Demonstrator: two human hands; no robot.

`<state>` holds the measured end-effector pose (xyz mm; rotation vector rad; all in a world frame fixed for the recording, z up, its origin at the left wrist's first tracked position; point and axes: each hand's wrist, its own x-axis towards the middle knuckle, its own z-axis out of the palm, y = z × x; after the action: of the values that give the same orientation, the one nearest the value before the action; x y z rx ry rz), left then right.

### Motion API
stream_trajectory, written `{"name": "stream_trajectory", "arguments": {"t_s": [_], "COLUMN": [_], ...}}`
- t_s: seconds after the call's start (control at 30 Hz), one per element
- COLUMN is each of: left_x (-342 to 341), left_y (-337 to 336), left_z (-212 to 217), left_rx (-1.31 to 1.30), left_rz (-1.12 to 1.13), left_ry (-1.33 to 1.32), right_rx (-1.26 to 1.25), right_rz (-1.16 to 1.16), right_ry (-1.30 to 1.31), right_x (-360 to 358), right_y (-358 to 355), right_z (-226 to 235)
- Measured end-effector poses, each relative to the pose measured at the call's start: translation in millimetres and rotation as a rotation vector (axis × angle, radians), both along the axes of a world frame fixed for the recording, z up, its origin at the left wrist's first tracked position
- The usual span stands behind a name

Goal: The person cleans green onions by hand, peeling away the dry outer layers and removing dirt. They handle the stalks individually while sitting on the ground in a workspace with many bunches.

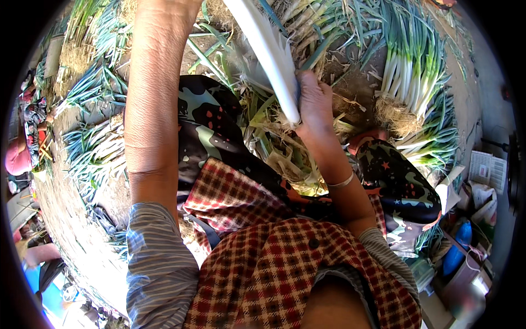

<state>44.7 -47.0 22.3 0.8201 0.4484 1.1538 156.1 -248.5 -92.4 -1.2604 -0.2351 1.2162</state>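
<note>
A long white green onion stalk point(268, 60) runs slantwise from the top edge down to my right hand, smeared by motion, with thin ragged skin along its side. My right hand point(316, 104) is closed at the lower end of this stalk; most of its fingers are hidden from view. My left arm point(153, 98) reaches up past the top edge, so only the wrist and the start of my left hand point(170, 10) show and its fingers are cut off. Between my knees lies a heap of peeled skins and dry leaves point(282, 156).
Bundled green onions with roots point(413, 71) lie at the right, and more bundles point(104, 145) are spread at the left. Far right stand a white plastic basket point(486, 169) and a blue bottle point(459, 247). Another person point(22, 151) sits at the far left.
</note>
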Motion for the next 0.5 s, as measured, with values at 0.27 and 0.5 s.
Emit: {"name": "stream_trajectory", "arguments": {"t_s": [0.27,0.5], "left_x": [-18.7,-8.3], "left_y": [5.5,-1.8], "left_z": [-0.7,3.1], "left_rx": [-0.051,0.039], "left_rz": [-0.426,-0.345], "left_ry": [-0.213,-0.163], "right_rx": [-0.121,-0.195], "right_rz": [0.17,-0.129], "right_ry": [0.253,0.412], "right_x": [3.8,22.2], "right_y": [7.1,14.2], "right_z": [1.3,-29.4]}}
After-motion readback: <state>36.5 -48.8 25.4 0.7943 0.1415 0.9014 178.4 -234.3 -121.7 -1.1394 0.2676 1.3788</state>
